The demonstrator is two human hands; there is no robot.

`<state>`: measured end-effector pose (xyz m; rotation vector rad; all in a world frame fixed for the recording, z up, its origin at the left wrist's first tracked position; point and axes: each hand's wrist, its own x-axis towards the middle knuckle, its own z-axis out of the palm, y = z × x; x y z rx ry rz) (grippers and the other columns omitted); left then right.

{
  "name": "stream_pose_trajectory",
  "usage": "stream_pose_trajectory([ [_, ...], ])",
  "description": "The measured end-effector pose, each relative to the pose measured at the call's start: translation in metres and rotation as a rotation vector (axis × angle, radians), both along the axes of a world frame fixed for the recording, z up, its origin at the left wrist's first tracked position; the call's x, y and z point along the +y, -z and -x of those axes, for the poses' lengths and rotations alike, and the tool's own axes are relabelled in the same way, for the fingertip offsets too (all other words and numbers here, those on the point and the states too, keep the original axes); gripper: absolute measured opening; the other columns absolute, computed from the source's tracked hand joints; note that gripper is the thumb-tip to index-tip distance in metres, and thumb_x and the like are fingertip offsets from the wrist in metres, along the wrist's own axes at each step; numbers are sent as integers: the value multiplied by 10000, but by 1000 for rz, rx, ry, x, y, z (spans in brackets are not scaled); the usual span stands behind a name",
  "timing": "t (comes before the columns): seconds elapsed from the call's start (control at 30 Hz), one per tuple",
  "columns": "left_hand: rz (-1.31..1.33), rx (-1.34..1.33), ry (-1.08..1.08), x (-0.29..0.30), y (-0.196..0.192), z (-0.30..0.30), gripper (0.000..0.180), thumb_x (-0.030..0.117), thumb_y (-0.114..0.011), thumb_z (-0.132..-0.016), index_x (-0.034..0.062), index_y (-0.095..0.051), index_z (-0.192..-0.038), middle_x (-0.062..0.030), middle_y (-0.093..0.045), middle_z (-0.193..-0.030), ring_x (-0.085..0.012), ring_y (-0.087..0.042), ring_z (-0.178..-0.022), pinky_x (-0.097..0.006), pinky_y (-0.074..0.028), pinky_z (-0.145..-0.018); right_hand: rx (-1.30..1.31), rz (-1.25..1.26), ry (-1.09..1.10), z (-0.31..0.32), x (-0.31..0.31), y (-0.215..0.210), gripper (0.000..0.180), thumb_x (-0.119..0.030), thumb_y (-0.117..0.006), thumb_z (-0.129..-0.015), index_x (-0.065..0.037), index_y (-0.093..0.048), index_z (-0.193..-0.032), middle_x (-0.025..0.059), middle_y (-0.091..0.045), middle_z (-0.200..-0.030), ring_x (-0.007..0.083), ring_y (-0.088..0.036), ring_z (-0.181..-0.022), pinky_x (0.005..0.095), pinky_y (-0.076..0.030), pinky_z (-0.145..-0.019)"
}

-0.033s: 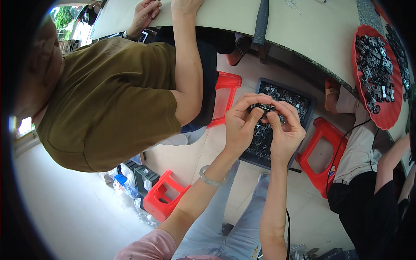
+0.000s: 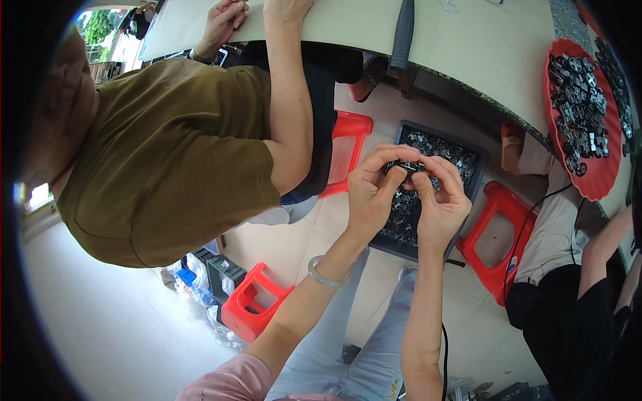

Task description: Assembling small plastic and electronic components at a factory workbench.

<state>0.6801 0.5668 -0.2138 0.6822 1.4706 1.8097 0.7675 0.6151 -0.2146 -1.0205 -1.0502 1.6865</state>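
The small black piece [image 2: 404,168] sits between your fingertips, over the upper left part of the grey tray [image 2: 391,250]; your fingers cover much of it, so its exact shape and any lettering can't be made out. Your forearms reach up from below, wrists apart, fingertips meeting. Your left hand [image 2: 370,194] pinches the piece between thumb and curled fingers; your right hand [image 2: 443,212] grasps its other side likewise. Small dark and silvery parts [image 2: 403,224] lie in the tray. Right of it stands a red stool [image 2: 513,206] bearing a small coloured sticker [image 2: 513,261]. Farther right, a scalloped red dish [image 2: 604,186] holds black parts [image 2: 579,100].
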Motion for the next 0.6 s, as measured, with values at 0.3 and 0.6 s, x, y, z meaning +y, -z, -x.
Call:
stream_pose_trajectory([
  [0.3,-29,-166,8,2,6,-3,204,1,-577,-901,-22,-554,-1102,-113,-613,-1055,-153,-604,-970,-267,-528,-813,-56,-80,30,-1,0,4,253,94,-675,-781,37,-677,-1027,88,-576,-1054,107,-601,-838,213,-553,-713],
  [0.6,-72,-220,4,0,8,-1,263,-14,-603,-873,-12,-492,-1112,-135,-612,-1054,-170,-605,-999,-274,-571,-800,-209,-234,74,1,-4,4,265,61,-687,-779,11,-694,-1039,79,-591,-1017,125,-591,-862,214,-509,-719],
])
